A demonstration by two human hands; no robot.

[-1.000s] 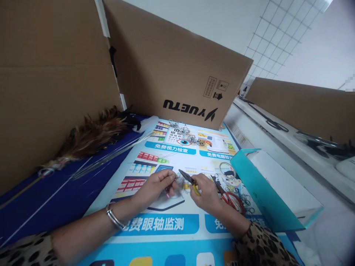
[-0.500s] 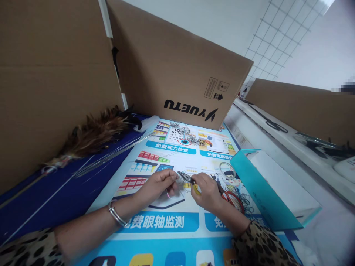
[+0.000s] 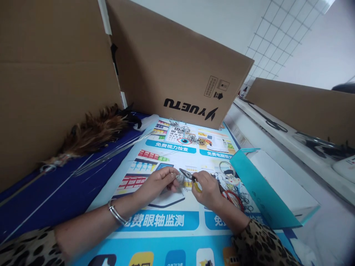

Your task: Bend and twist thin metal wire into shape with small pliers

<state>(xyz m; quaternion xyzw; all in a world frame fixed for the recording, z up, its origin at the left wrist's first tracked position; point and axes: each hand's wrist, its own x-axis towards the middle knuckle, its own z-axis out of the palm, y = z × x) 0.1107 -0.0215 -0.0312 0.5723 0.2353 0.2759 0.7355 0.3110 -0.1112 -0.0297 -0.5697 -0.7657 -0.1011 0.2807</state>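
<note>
My left hand (image 3: 165, 180) pinches a small piece of thin wirework (image 3: 181, 180), whose fine strands stick out to the right of the fingertips. Its exact kind is too small to make out. My right hand (image 3: 207, 188) is closed round the yellow handles of a pair of pliers (image 3: 188, 174). The pliers' dark jaws point left and sit just above the wirework; whether they touch it I cannot tell. Right of my right hand lie a red wire coil (image 3: 234, 197) and several small dark rings (image 3: 246, 199).
A teal box (image 3: 266, 192) with a white inside lies at the right. Tangled wire pieces (image 3: 185, 132) lie at the back, before a cardboard panel (image 3: 177, 66). A feather duster (image 3: 91, 136) and long thin wires (image 3: 111, 157) lie on blue cloth at the left.
The pliers' jaws have shifted slightly right and up from my left fingertips. A pinkish wire loop below my left fingers no longer shows. Both hands keep their holds.
</note>
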